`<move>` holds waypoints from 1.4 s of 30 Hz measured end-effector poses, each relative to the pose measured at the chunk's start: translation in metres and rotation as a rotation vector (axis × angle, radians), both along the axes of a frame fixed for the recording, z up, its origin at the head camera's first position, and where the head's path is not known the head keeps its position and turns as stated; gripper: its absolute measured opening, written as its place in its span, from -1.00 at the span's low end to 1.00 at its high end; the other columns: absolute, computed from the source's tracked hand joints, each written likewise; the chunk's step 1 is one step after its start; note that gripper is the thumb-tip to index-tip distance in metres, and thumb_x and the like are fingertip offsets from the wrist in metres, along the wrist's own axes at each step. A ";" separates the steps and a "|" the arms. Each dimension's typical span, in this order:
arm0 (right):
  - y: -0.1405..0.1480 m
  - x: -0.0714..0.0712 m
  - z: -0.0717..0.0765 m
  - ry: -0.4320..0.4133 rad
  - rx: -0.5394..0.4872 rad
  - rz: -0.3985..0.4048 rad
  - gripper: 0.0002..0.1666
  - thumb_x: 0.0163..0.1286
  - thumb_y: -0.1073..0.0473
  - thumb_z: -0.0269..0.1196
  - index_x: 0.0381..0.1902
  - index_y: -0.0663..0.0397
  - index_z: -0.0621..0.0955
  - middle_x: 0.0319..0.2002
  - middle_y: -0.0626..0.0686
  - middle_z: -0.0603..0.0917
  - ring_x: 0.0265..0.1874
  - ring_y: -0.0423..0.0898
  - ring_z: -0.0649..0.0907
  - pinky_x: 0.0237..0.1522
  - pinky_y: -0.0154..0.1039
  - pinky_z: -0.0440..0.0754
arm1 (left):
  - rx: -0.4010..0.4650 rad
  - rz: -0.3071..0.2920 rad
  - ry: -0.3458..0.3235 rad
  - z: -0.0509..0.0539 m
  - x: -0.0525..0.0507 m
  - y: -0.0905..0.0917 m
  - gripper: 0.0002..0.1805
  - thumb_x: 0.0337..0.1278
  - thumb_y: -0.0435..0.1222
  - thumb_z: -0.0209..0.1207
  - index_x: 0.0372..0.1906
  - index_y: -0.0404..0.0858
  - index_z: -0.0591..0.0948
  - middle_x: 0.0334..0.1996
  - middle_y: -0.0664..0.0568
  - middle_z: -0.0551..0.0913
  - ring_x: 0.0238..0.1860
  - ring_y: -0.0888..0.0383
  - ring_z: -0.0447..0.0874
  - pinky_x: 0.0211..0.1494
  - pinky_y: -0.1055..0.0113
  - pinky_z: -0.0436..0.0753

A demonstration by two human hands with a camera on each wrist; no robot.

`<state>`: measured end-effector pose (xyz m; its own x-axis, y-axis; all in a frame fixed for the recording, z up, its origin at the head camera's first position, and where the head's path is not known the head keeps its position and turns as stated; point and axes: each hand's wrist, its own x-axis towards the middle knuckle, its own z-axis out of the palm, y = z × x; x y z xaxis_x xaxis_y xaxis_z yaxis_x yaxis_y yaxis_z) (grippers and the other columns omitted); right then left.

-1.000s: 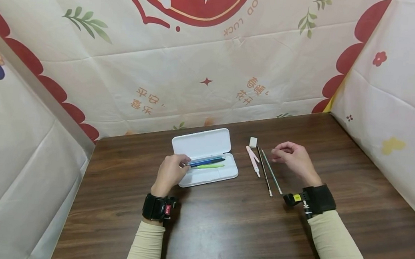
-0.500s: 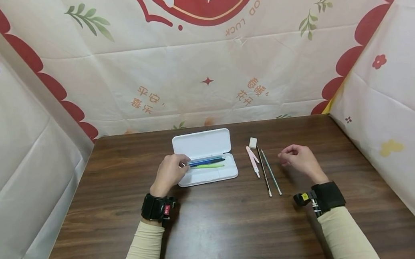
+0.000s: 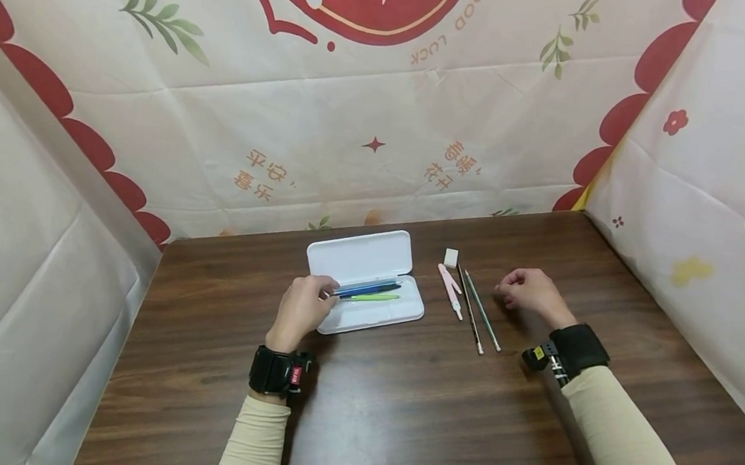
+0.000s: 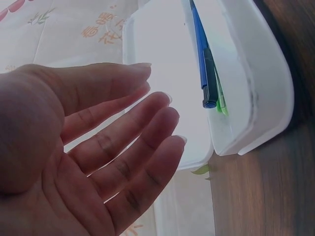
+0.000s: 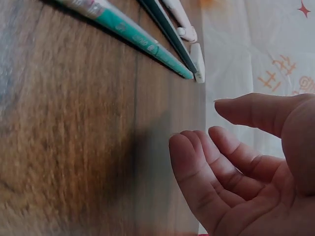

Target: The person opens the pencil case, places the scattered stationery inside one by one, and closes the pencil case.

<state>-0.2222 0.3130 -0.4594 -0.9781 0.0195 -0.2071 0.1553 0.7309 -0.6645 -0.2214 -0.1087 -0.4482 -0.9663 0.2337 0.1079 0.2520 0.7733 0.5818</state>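
Note:
An opened white pencil case (image 3: 409,301) lies on the table, its lid (image 3: 361,255) tilted back. Inside are a blue pen (image 3: 368,288) and a green pen (image 3: 374,297), with a light-blue one beside them. At the case's left end is my left hand (image 3: 302,307); in the left wrist view its relaxed fingers (image 4: 142,152) hold nothing. My right hand (image 3: 533,294), empty with loosely bent fingers (image 5: 197,162), hovers right of a green pencil (image 3: 484,312). Left of that lie a dark pencil (image 3: 471,311), a pink compass (image 3: 450,292) and a white eraser (image 3: 451,258).
The brown wooden table (image 3: 372,420) reaches back to a printed cloth wall (image 3: 327,143). More pale cloth stands along the left side and along the right side (image 3: 724,214).
My right hand has moved a little to the right, away from the pencils. The left hand stays by the case, and the head view has shifted slightly.

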 end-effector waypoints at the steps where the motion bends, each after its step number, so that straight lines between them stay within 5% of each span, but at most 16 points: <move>1: -0.001 -0.001 0.000 -0.007 0.004 0.002 -0.72 0.42 0.12 0.22 -0.17 0.28 0.59 -0.25 0.19 0.69 -0.34 -0.04 0.72 -0.17 -0.10 0.63 | -0.002 0.002 -0.002 0.001 0.000 -0.001 -0.80 0.16 -0.37 0.32 -0.10 -0.25 0.76 -0.23 -0.07 0.78 -0.16 0.00 0.73 -0.07 0.05 0.64; 19: -0.031 -0.012 0.002 -0.050 0.088 0.070 -0.79 0.33 0.18 0.29 -0.34 0.28 0.61 -0.41 0.13 0.67 -0.44 -0.04 0.69 -0.40 -0.21 0.64 | 0.008 0.013 0.022 0.003 -0.002 -0.004 -0.80 0.20 -0.32 0.30 -0.09 -0.24 0.76 -0.24 -0.05 0.78 -0.19 0.03 0.72 -0.09 0.08 0.64; 42: -0.048 -0.014 0.000 -0.125 0.185 0.022 -0.78 0.27 0.22 0.32 -0.53 0.21 0.61 -0.63 0.02 0.59 -0.60 -0.10 0.64 -0.55 -0.27 0.46 | 0.008 0.015 0.024 0.002 0.001 -0.004 -0.80 0.24 -0.27 0.28 -0.10 -0.24 0.76 -0.24 -0.05 0.77 -0.20 0.03 0.72 -0.10 0.09 0.64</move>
<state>-0.2363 0.2654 -0.4598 -0.9458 0.0476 -0.3211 0.2106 0.8428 -0.4953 -0.2202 -0.1125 -0.4464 -0.9669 0.2179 0.1326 0.2539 0.7727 0.5817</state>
